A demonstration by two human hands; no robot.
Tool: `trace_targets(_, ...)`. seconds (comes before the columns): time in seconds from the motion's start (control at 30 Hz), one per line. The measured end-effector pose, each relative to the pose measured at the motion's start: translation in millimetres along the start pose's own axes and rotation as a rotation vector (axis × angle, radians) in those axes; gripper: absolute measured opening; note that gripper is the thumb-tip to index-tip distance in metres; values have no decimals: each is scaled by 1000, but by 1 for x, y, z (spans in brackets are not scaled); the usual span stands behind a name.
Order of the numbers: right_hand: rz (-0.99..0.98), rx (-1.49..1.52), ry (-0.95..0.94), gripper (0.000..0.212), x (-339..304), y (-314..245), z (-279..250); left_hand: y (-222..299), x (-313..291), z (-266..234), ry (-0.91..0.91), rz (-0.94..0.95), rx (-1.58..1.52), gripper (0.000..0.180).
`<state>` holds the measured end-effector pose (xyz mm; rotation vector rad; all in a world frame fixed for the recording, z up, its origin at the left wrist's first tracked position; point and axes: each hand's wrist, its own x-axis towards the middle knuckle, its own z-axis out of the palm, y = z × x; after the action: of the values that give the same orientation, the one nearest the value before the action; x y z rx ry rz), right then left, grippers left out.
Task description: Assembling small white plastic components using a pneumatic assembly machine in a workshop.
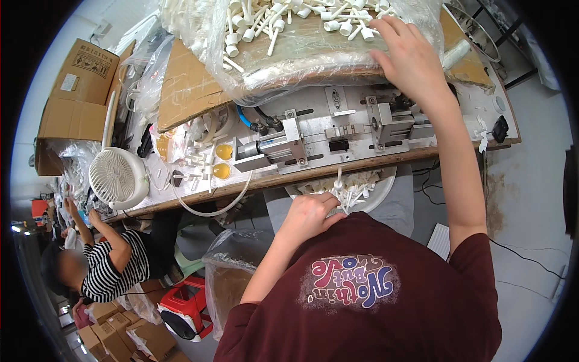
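My right hand (407,57) reaches over the far side of the bench, thumb apart and fingers stretched toward a pile of white plastic parts (278,25). Each part has a short round cup and a thin stem. They lie on clear plastic sheeting over cardboard. Low in front of me, my left hand (310,214) has its fingers curled at the edge of a white basin (389,187) holding more such parts. A bit of white shows by its fingertips; whether it is gripped is unclear. Between the hands stands a metal clamping fixture (344,130) with a cylinder at each side.
Left of the fixture are yellow round pieces (222,171), loose white parts and a looping hose (211,214). A white fan (119,178) and a cardboard box (78,90) stand further left. Another person (114,262) in stripes works there. A red stool (187,308) stands on the floor.
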<state>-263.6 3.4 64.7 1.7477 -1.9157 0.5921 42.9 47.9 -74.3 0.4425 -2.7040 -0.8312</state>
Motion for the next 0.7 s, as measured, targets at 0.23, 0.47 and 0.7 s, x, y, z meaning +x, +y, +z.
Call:
trace_targets(0.23,34,287,-138,34,24,4,54,0,-16,3,-56,-95,46,30)
trace_targets(0.47,74,566,-192,29,35,4,63,-7,-8,22,-7,-39,21,31)
trace_targets(0.7,29,345,-244,33,51,-15,54,-6,-10,36,21,3,46,33)
